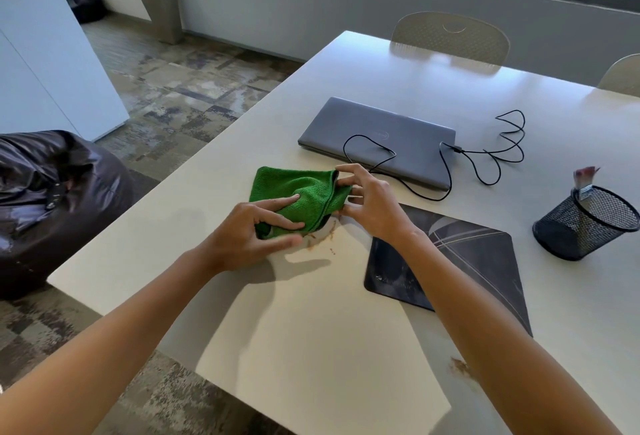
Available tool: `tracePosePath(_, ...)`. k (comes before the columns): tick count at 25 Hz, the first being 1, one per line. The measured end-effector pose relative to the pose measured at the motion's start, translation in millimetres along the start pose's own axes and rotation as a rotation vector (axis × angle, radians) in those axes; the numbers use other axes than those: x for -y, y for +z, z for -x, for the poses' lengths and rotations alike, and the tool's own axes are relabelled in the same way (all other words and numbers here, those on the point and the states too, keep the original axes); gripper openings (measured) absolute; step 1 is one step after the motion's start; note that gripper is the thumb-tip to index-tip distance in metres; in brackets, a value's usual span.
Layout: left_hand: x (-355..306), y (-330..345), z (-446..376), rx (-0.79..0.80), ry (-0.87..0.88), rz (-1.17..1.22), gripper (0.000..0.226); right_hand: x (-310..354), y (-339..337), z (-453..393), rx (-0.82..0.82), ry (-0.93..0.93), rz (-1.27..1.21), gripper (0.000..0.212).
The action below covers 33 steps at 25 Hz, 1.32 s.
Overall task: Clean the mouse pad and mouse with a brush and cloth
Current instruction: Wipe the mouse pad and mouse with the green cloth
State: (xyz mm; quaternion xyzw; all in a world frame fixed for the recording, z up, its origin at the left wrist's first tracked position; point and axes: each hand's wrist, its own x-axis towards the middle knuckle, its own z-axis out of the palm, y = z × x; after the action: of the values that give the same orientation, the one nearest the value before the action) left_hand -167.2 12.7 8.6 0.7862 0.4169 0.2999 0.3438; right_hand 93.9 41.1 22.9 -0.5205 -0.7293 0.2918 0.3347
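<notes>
A green cloth (294, 185) is bunched just above the white table (311, 330), left of the dark mouse pad (478, 261). My left hand (249, 237) grips the cloth's near side, fingers on top and thumb underneath. My right hand (370, 206) pinches its right edge. A small dark shape (325, 222) peeks out under the cloth; it may be the mouse, which is otherwise hidden. A black cable (485, 157) runs from behind my right hand to the laptop. The brush (585, 178) stands in a black mesh cup (581, 226) at the right.
A shut grey laptop (381, 136) lies behind the cloth, with cable loops to its right. Brown stains mark the table below the cloth (322, 240) and near the front edge (462, 367). Two chairs (450, 36) stand at the far side, a dark beanbag (52, 199) at the left.
</notes>
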Motion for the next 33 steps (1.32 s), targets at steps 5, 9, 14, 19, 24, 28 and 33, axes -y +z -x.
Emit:
tracePosePath(5,-13,12,-19,-0.236,-0.137,0.001,0.046,0,-1,-1,0.030,0.022,0.012,0.069)
tracePosePath(9,-15,18,-32,-0.144,-0.200,-0.212,0.100,-1,-2,-3,0.044,0.012,0.034,0.070)
tracePosePath(14,-18,21,-38,-0.089,-0.168,-0.351,0.105,0,-1,-3,0.036,0.007,0.040,0.068)
tracePosePath(19,-16,11,-40,-0.073,-0.159,-0.342,0.101,0,1,-3,0.024,-0.005,0.045,0.064)
tracePosePath(24,-4,-2,-33,-0.068,-0.178,-0.146,0.081,-1,1,-6,0.048,0.005,-0.006,0.063)
tracePosePath(28,5,-11,-31,-0.036,-0.238,0.106,0.040,-3,0,-7,0.075,0.030,-0.040,0.066)
tracePosePath(33,10,-19,-28,-0.184,-0.407,0.393,0.018,-7,-9,-6,0.052,0.032,0.017,0.071)
